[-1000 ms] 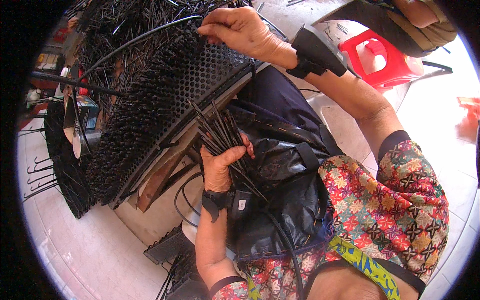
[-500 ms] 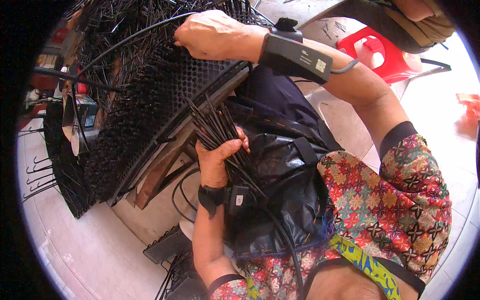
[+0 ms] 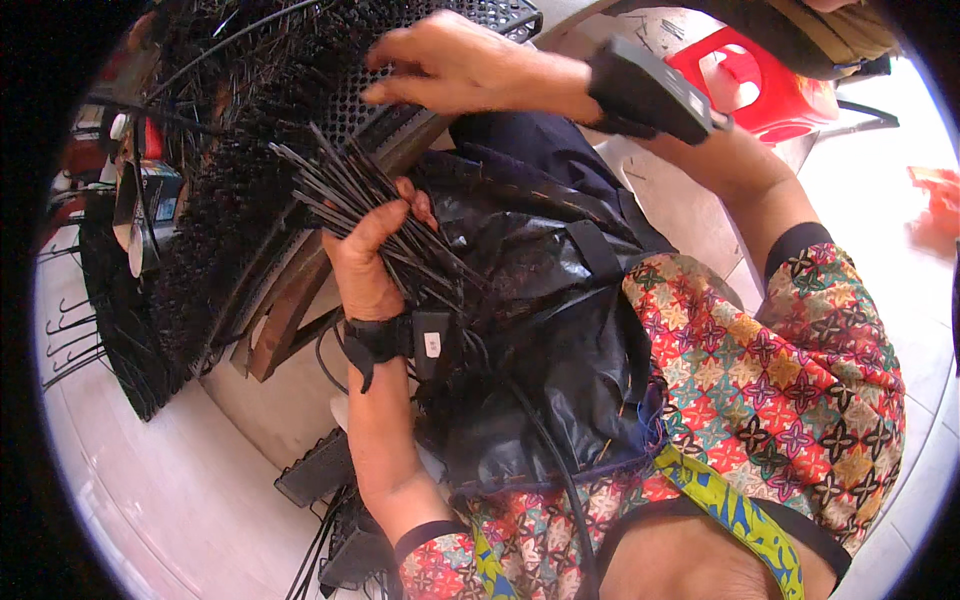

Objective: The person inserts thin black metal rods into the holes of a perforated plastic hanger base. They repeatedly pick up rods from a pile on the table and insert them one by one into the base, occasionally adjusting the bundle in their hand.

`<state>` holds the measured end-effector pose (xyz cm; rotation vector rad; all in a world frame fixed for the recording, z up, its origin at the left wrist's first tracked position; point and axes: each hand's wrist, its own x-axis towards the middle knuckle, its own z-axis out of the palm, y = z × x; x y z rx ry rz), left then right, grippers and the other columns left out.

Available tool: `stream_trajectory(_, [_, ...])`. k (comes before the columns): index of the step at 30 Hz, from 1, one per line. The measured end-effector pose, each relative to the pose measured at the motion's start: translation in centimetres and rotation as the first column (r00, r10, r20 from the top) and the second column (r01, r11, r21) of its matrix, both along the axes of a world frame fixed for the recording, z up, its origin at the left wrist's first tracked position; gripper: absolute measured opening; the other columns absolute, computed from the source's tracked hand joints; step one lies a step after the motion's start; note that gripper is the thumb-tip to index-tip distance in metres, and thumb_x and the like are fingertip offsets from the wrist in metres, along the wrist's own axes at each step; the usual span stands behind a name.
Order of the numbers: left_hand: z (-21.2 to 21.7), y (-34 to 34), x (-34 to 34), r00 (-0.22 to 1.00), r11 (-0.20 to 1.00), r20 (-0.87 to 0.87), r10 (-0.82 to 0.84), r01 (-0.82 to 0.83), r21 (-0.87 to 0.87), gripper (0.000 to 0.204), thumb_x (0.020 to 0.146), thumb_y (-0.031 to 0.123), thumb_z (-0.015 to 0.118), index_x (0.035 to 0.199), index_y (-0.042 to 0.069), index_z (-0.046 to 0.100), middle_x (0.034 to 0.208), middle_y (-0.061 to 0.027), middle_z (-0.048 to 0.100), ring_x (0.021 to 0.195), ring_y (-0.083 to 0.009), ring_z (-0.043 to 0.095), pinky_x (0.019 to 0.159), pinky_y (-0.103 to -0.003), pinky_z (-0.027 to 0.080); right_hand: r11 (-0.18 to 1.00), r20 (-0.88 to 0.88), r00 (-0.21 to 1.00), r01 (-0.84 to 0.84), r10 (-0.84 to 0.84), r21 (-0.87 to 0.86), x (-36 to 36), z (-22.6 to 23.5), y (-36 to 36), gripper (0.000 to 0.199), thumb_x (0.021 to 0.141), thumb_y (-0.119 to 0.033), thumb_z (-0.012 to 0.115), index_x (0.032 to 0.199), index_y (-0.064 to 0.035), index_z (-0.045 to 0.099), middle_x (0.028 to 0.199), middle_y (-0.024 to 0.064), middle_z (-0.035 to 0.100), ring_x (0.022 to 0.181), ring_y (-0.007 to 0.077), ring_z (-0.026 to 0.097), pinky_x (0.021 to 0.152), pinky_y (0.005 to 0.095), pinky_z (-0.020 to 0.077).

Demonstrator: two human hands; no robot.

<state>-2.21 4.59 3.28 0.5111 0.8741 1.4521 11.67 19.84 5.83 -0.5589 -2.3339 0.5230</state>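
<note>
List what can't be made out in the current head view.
All head view:
- Left hand: palm, partly hidden by the bundle of black strips.
- Strip count: strips overlap.
- Right hand: fine fingertip detail, blurred.
- Perforated panel: far part, cut off by the upper edge.
- Orange-red thing at right: kind unclear, blurred.

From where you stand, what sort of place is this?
Probably a small handwork workshop, though I can't be certain: a black perforated board is crowded with dark stubs, and the left hand grips a bundle of thin dark sticks.
</note>
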Motion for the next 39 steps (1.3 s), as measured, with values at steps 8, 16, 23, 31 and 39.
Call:
stream_trajectory(8, [0.7,0.8,-1.4,0.995,0.995,0.091,0.051,-0.059,0.081,0.021,0.072,0.001,0.058,0.092,-0.005,0.054,0.082,-0.0113,0.056,0.075,-0.021,0.057,0.069,-0.032,0.051,0.258,-0.16,0.987,-0.147,-0.028,-0.955,0.9,-5.5,-7.4,0.054,0.079,-0.049,0.064,0.092,0.004,0.061,0.077,0.0094,0.062,0.067,0.0155,0.062,0.061,0.0266,0.0518])
stream_trajectory(16, [1.0,0.8,-4.6,0.985,0.96,0.163,0.055,-0.098,0.263,0.04,0.078,0.001,0.056,0.115,0.01,0.044,0.092,-0.0091,0.052,0.082,-0.0201,0.051,0.076,-0.035,0.047,0.401,0.019,0.997,-0.009,0.068,-0.916,0.7,-7.2,-6.7,0.03,0.086,-0.024,0.06,0.093,0.0047,0.059,0.074,0.0082,0.063,0.062,0.0153,0.061,0.054,0.0259,0.0509])
stream_trajectory(23, [1.6,0.4,-7.4,0.979,0.945,0.174,0.108,-0.155,0.288,0.03,0.08,0.005,0.056,0.108,0.006,0.046,0.091,-0.0081,0.051,0.085,-0.0198,0.05,0.079,-0.036,0.045,0.81,0.285,0.933,-0.011,0.219,-0.587,0.0,-8.6,-8.3,0.024,0.068,-0.016,0.069,0.075,0.0052,0.06,0.066,0.019,0.06,0.065,0.028,0.059,0.058,0.037,0.046])
stream_trajectory(31, [1.3,-0.8,-8.1,0.977,0.937,0.168,0.133,-0.179,0.3,0.029,0.08,0.006,0.057,0.107,0.005,0.046,0.089,-0.0091,0.051,0.085,-0.0209,0.051,0.08,-0.036,0.045,0.715,0.267,0.948,0.065,0.174,-0.696,-0.1,-10.8,-10.2,0.032,0.061,-0.019,0.072,0.075,0.0064,0.059,0.069,0.0206,0.059,0.069,0.0299,0.06,0.059,0.0383,0.0453])
stream_trajectory(39, [0.4,-1.3,-8.2,0.972,0.949,0.195,0.128,-0.178,0.262,0.032,0.08,0.005,0.057,0.109,0.006,0.046,0.09,-0.0097,0.051,0.085,-0.0214,0.051,0.079,-0.038,0.047,0.704,0.354,0.933,0.209,0.064,-0.678,-1.2,-10.9,-11.6,0.03,0.059,-0.014,0.069,0.076,0.0079,0.058,0.071,0.0205,0.06,0.07,0.0296,0.059,0.061,0.0376,0.0455])
